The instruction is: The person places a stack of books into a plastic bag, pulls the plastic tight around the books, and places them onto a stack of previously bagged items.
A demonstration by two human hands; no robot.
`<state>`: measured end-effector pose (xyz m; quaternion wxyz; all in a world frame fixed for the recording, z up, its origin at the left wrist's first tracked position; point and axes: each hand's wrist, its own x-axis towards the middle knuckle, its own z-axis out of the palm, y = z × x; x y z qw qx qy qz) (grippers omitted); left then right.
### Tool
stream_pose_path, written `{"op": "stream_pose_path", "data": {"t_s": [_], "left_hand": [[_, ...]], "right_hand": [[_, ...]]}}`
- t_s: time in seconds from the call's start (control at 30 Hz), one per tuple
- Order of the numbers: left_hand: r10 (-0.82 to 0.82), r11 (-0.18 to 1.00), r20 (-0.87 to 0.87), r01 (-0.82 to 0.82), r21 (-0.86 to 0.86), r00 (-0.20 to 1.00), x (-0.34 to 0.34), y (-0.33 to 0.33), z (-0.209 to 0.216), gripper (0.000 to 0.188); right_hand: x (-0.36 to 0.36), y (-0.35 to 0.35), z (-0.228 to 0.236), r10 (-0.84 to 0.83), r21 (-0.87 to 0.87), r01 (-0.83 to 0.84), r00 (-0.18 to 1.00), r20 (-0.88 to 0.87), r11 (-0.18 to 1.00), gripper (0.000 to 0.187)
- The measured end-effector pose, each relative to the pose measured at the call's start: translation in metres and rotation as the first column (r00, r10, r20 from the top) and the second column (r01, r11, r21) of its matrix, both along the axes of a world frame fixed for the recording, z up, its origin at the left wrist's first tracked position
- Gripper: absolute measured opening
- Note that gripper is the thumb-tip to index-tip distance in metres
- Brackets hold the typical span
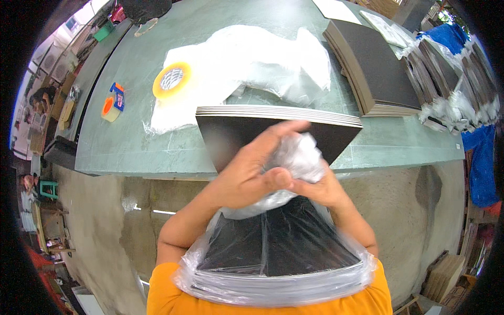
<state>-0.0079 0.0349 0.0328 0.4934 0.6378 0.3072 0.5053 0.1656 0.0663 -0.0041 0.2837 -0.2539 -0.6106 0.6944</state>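
Note:
Between my two hands sits a crumpled wad of clear plastic film (300, 156), partly blurred. My left hand (242, 173) curves around its left side, with the index finger stretched over the top and the thumb pointing right. My right hand (324, 186) grips the wad from the right; most of its fingers are hidden behind it. Just beyond the hands, a stack of black boards with white edges (231, 131) stands tilted at the table's near edge. Below them, another black board bundle (294, 241) wrapped in clear film rests against my orange shirt.
On the green table (131, 142) lie white plastic sheeting (247, 47), a yellow tape roll (172, 80) and a blue-and-orange tape dispenser (115, 100). A thick black board stack (370, 68) is at the right. Film-wrapped bundles (446, 79) stand beyond it.

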Motion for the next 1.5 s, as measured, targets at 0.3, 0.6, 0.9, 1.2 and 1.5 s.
{"op": "stream_pose_path", "data": {"t_s": [0.3,0.6,0.9,1.2,1.5], "left_hand": [[0.456,0.835,-0.239,-0.505,-0.218,0.857,-0.035,-0.019,0.000,0.020],[0.244,0.952,-0.603,-0.306,0.000,0.759,-0.027,-0.019,-0.008,0.015],[0.454,0.886,-0.626,-0.252,0.388,0.633,-0.024,-0.012,0.002,0.016],[0.167,0.984,-0.542,-0.178,0.032,0.823,0.006,-0.032,0.006,0.021],[0.658,0.297,-0.554,-0.852,-0.431,0.510,-0.191,-0.129,-0.151,0.009]], "right_hand": [[0.031,-0.005,-0.029,0.334,0.164,-0.375,0.913,0.233,0.912,0.050],[0.022,0.000,0.010,0.014,0.494,-0.285,0.876,0.481,0.822,0.047],[0.015,0.007,0.010,-0.114,0.519,-0.260,0.805,0.582,0.814,0.021],[0.014,0.007,-0.008,0.140,-0.214,-0.124,0.988,0.062,0.969,0.015],[0.094,0.021,-0.031,-0.459,-0.587,0.223,0.840,-0.290,0.778,0.020]]}}
